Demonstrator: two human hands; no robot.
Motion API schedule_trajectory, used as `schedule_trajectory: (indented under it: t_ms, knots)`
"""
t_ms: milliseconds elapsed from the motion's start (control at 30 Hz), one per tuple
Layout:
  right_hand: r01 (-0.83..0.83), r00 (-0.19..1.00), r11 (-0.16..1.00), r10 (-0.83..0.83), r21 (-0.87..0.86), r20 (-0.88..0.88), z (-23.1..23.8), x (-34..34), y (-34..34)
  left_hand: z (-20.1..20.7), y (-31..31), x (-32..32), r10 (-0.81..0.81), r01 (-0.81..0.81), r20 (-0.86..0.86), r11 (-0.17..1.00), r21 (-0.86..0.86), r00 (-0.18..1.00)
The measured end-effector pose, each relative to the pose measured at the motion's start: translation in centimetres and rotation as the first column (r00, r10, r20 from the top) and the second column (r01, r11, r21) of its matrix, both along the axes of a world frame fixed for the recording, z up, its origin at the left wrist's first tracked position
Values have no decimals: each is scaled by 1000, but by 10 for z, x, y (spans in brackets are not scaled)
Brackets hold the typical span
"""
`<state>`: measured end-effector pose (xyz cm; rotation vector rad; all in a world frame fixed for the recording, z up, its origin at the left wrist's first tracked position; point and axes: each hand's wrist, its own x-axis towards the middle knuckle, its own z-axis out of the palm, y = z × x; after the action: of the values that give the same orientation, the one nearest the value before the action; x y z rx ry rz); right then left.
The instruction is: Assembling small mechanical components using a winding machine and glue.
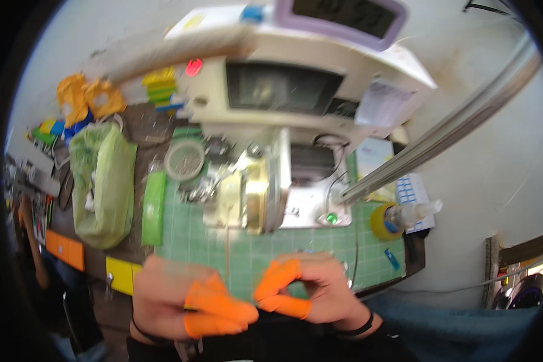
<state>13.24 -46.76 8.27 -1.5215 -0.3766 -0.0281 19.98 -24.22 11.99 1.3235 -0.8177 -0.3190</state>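
Observation:
My left hand [190,301] and my right hand [311,289] meet fingertip to fingertip at the front edge of the green gridded mat [193,247]. Orange finger cots cover the thumb and forefinger of both. Each hand is closed in a pinch; whatever lies between the tips is too small and blurred to make out. Just beyond them stands a bench device with a brass-coloured disc [257,196] and a white base bearing a lit green button [332,218]. A thin stick-like piece [227,253] points from it toward my hands.
A round dish of small metal parts [184,160] sits left of the device. Farther left are a green strip [154,208] and a pale green bag [105,193]. A slanted metal rail [446,133] crosses the right side, above a yellow-banded bottle [385,222]. Behind stands a white cabinet [211,102].

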Motion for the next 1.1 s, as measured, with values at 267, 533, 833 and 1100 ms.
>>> schedule_trajectory:
  t_ms: [267, 533, 833, 1100]
  knots:
    - [401, 661, 833, 26, -381, 750, 46, -1, 54, -35, -3, -1, 190, -407, 572, 869, 280, 798]
    - [196, 977, 540, -34, -818, 211, 52, 13, -8, -43, 96, 23, 155, -528, 584, 650, 547, 796]
    - [319, 921, 768, -390, -556, -11, -42, 93, -50, -10, 51, 67, 246, -703, 768, 623, 342, 591]
    - [390, 913, 818, -402, -424, 64, -77, 91, -44, -61, -10, 97, 234, -540, 798, 831, 133, 556]
